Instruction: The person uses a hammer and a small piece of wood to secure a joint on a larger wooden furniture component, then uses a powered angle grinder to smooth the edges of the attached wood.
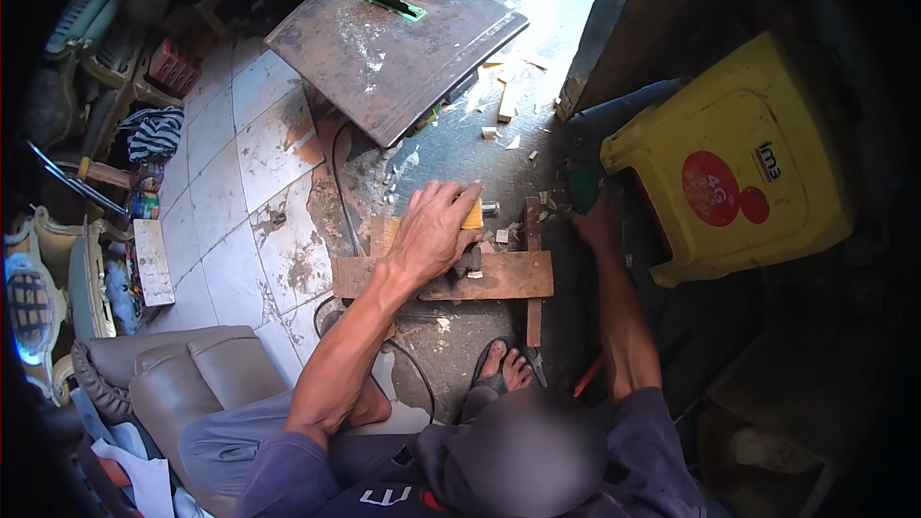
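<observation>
Nearest, at centre, I log a board (pixel 510 275). Just beyond it, the left hand's (pixel 434 223) fingers appear clamped on a yellow block (pixel 473 215). Near 3 o'clock, the right hand (pixel 599 223) is at a green item (pixel 581 186); in shadow, its fingers' state I cannot tell. I judge the step as steadying the block; next calls for a sure right-hand grip. A table (pixel 350 48) stands toward 11 o'clock.

Passage left over tiles (pixel 216 206); yellow stool (pixel 758 134) blocks right.
</observation>
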{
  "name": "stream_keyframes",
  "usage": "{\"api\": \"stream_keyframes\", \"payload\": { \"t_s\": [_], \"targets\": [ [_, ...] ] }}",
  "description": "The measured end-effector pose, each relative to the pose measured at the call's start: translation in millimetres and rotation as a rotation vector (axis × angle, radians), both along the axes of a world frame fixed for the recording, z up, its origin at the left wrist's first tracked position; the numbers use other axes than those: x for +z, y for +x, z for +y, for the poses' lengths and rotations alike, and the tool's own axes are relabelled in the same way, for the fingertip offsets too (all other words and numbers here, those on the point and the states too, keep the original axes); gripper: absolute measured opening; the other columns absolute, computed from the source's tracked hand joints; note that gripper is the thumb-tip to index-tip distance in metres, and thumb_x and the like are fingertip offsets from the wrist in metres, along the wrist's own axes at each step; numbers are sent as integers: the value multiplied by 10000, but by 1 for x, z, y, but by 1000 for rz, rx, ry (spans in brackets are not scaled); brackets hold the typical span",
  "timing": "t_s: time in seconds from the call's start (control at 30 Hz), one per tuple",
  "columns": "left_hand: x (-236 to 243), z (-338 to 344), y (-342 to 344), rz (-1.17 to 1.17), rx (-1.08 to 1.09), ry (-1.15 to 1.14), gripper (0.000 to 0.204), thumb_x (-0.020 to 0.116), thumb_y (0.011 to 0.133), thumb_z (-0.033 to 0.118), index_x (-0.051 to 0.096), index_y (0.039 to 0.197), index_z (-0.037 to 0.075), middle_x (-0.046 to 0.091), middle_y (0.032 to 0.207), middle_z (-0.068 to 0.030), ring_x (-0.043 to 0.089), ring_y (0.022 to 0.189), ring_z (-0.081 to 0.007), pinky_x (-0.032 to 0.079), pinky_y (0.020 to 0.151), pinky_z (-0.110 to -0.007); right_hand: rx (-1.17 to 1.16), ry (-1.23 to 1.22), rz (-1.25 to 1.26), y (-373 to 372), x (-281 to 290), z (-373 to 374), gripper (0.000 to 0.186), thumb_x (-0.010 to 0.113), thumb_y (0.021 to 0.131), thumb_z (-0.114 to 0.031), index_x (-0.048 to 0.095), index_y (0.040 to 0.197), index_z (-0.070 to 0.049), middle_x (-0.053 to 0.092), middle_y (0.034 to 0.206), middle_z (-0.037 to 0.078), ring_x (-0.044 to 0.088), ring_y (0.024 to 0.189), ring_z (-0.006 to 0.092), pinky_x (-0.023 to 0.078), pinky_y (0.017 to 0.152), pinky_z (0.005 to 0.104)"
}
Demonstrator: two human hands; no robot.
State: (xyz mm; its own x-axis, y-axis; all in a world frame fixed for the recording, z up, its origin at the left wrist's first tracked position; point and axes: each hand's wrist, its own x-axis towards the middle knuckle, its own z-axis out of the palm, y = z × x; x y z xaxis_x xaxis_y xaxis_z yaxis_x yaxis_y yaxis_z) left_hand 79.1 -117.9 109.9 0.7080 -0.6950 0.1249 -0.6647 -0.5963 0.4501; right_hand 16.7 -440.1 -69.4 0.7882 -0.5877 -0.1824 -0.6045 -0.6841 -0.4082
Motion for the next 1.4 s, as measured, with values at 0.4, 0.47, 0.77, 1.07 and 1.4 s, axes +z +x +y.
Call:
{"api": "stream_keyframes", "payload": {
  "t_s": [0.4, 0.47, 0.77, 1.07, 1.4],
  "targets": [
    [-2, 9, -30, -158, 116, -73, 740, 825, 837, 221, 518, 1482, 25, 600, 1343, -211, 546, 1273, -388, 418, 1106, -492, -188, 977, -641, -101, 118, 84, 536, 774, 823, -309, 613, 1210, 26, 690, 911, 135, 737, 844, 295, 579, 777, 397],
    [-3, 5, -61, -61, 112, -216, 720, 803, 867, 238, 501, 1482, 17, 549, 1413, -240, 507, 1350, -414, 396, 1163, -500, -286, 1252, -532, -126, 142, 94, 508, 748, 851, -311, 600, 1205, 22, 677, 947, 127, 735, 825, 263, 585, 747, 371],
    [-20, -67, -190, 1116, -98, -440, 1006, 763, 931, 480, 203, 1594, -29, 453, 1502, -312, 455, 1434, -397, 372, 1179, -443, -204, 1099, -767, -158, 187, 103, 691, 739, 823, -354, 537, 1336, 62, 671, 1107, 194, 711, 1018, 312, 580, 847, 416],
    [13, -50, -168, 1539, -264, -563, 830, 691, 965, 357, 251, 1544, -44, 574, 1385, -277, 538, 1361, -366, 445, 1069, -446, -141, 1908, -889, -140, 174, 94, 751, 741, 900, -365, 425, 1441, 48, 647, 1076, 219, 699, 995, 357, 582, 840, 469],
    [7, -36, -184, 825, -263, -375, 921, 646, 875, 71, 98, 1608, -37, 501, 1385, -415, 610, 1153, -566, 486, 993, -536, -192, 1865, -979, -146, 171, 96, 563, 675, 958, -299, 475, 1405, -21, 638, 1162, 166, 700, 965, 316, 612, 895, 559]
  ]
}}
